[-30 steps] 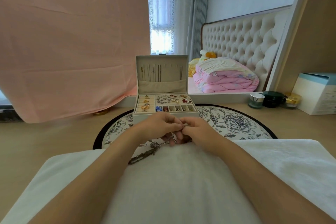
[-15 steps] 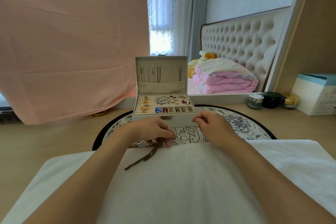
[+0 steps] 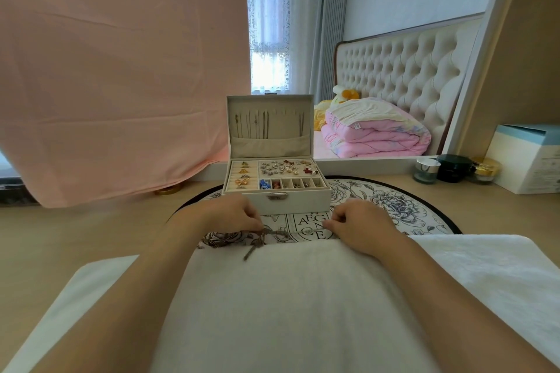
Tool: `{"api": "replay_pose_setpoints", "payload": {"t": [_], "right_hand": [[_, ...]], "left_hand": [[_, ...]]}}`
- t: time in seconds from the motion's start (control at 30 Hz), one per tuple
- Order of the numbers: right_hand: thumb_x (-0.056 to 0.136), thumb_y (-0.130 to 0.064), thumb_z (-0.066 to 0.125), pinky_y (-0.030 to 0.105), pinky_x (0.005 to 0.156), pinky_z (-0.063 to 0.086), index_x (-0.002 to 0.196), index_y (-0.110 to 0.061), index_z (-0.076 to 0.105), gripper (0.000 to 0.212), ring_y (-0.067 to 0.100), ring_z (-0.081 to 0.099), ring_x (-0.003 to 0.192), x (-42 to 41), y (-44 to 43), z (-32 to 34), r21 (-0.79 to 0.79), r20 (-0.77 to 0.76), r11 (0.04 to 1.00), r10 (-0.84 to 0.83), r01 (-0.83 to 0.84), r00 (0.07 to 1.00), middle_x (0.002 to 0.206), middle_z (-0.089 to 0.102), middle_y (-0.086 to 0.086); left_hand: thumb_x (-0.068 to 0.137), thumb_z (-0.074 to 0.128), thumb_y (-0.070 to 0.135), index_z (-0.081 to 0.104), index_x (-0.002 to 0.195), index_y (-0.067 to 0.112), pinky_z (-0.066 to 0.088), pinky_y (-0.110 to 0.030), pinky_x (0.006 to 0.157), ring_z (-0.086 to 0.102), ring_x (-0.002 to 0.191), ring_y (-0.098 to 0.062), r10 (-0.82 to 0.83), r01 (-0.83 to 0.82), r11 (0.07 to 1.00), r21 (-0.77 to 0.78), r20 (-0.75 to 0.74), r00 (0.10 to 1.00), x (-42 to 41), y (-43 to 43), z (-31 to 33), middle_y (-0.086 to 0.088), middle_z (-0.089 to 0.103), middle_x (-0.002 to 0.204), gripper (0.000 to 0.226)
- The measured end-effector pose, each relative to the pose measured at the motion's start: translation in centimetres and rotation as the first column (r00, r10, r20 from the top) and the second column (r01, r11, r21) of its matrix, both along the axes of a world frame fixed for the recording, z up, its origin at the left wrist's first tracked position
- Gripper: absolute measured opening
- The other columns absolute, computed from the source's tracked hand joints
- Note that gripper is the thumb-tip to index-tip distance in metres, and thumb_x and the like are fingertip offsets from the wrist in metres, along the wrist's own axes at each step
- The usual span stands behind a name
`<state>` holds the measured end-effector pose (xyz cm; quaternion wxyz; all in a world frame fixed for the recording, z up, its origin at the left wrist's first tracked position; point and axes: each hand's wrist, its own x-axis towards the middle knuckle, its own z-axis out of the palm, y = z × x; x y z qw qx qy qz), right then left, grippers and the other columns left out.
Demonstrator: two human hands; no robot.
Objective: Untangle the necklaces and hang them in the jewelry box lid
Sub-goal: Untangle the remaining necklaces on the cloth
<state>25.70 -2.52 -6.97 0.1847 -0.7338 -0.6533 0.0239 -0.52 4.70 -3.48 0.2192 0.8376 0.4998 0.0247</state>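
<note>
Two bare forearms reach up from the bottom of the frame across a white towel (image 3: 288, 297) spread over the near edge of the counter (image 3: 75, 236), probably laid there as a soft work surface. Just past the towel's far edge, at centre frame, the left hand (image 3: 230, 215) curls its fingers (image 3: 256, 222) down and pinches the tangle of necklaces (image 3: 236, 239), a dark knot lying on the round floral mat (image 3: 394, 206) with one loose end trailing back onto the towel. The right hand (image 3: 360, 225) sits well apart to the right, thumb and fingertips (image 3: 328, 224) pressed together and pointing at the knot. Whether a strand runs between them is too fine to tell, though the spread of the hands suggests one chain is being drawn sideways out of the clump while the left anchors it.

Directly behind the hands stands the jewelry box (image 3: 303, 204), its tray full of small pieces and its lid (image 3: 288, 118) propped upright facing the person, so hooks are within reach. Several hung chains (image 3: 260, 124) already dangle there into a pocket. The task looks partly done.

Farther right, small jars (image 3: 454, 168) sit on the counter.
</note>
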Motion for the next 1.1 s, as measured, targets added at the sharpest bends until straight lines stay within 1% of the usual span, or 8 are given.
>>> {"api": "replay_pose_setpoints", "payload": {"t": [0.17,0.3,0.47,0.57,0.63,0.87,0.97,1.1], "right_hand": [[0.092,-0.041,0.060,0.036,0.101,0.037,0.107,-0.033,0.070,0.020,0.020,0.050,0.114,-2.0,-0.1,0.2,0.051,0.197,0.996,0.064,-0.075,0.978,0.115,0.059,-0.005],[0.091,-0.024,0.063,0.025,0.102,0.043,0.125,-0.030,0.067,0.035,0.009,0.056,0.111,-4.8,-0.5,-0.1,0.057,-0.240,0.954,0.300,-0.295,0.923,0.121,0.062,-0.010],[0.093,-0.026,0.067,0.013,0.073,0.044,0.091,-0.028,0.074,0.008,-0.002,0.059,0.078,-5.9,-0.1,-0.4,0.064,-0.394,0.954,0.293,-0.292,0.871,0.083,0.067,-0.016],[0.099,-0.023,0.058,0.031,0.076,0.052,0.084,-0.022,0.066,0.017,0.012,0.061,0.071,-5.5,0.0,-0.2,0.114,-0.590,0.960,0.271,-0.254,0.761,0.078,0.071,-0.003],[0.103,-0.020,0.050,0.035,0.068,0.051,0.091,-0.014,0.062,0.018,0.016,0.058,0.064,-5.3,-0.1,0.0,0.119,-0.706,0.960,0.262,-0.254,0.658,0.070,0.069,0.000],[0.102,-0.033,0.046,0.031,0.071,0.044,0.091,-0.027,0.062,0.020,0.011,0.053,0.074,-3.3,-0.1,0.7,0.143,-0.506,0.978,0.206,-0.154,0.838,0.078,0.058,-0.009],[0.101,-0.030,0.040,0.034,0.069,0.040,0.088,-0.023,0.060,0.025,0.015,0.052,0.073,-2.8,-0.1,1.2,0.166,-0.581,0.983,0.157,-0.073,0.799,0.079,0.059,-0.002],[0.091,-0.039,0.036,0.032,0.060,0.033,0.081,-0.009,0.051,0.036,0.018,0.044,0.064,-3.0,0.1,1.3,0.123,-0.694,0.992,0.105,-0.026,0.713,0.069,0.051,0.008]], "left_hand": [[0.096,0.059,0.042,0.072,0.091,0.033,0.048,-0.026,0.075,0.061,0.083,-0.007,-0.013,0.011,0.998,0.068,0.019,1.000,0.4,-0.3,-0.2,0.013,0.068,0.088,0.016],[0.100,0.056,0.036,0.068,0.086,0.032,0.045,-0.028,0.069,0.052,0.068,-0.010,-0.087,0.089,0.996,-0.003,0.200,0.976,1.0,-0.7,0.3,0.009,0.061,0.075,0.019],[0.105,0.046,0.025,0.058,0.086,0.015,0.032,-0.018,0.045,0.038,0.048,-0.008,-0.039,0.101,0.989,-0.106,0.475,0.879,1.5,-1.2,0.9,0.006,0.053,0.062,0.024],[0.106,0.043,0.021,0.056,0.087,0.014,0.031,-0.019,0.044,0.037,0.044,-0.007,0.002,0.068,0.991,-0.114,0.526,0.850,1.4,-1.4,1.4,0.005,0.053,0.057,0.024],[0.106,0.043,0.024,0.059,0.091,0.016,0.033,-0.023,0.048,0.038,0.044,-0.008,0.011,0.016,0.998,-0.053,0.482,0.876,1.1,-1.3,1.3,0.006,0.054,0.054,0.024],[0.104,0.046,0.037,0.058,0.097,0.027,0.043,-0.030,0.057,0.053,0.059,-0.011,0.061,-0.102,0.946,0.308,0.140,0.988,-0.7,-1.0,0.9,0.005,0.063,0.071,0.017],[0.103,0.046,0.037,0.058,0.097,0.029,0.050,-0.032,0.064,0.058,0.067,-0.010,0.083,-0.074,0.915,0.396,-0.006,0.997,-2.1,-1.2,0.5,0.006,0.065,0.079,0.015],[0.103,0.045,0.033,0.054,0.091,0.031,0.040,-0.025,0.055,0.057,0.061,-0.006,0.112,-0.094,0.911,0.401,-0.023,0.993,-3.9,-2.1,-0.2,0.012,0.061,0.071,0.016]]}}
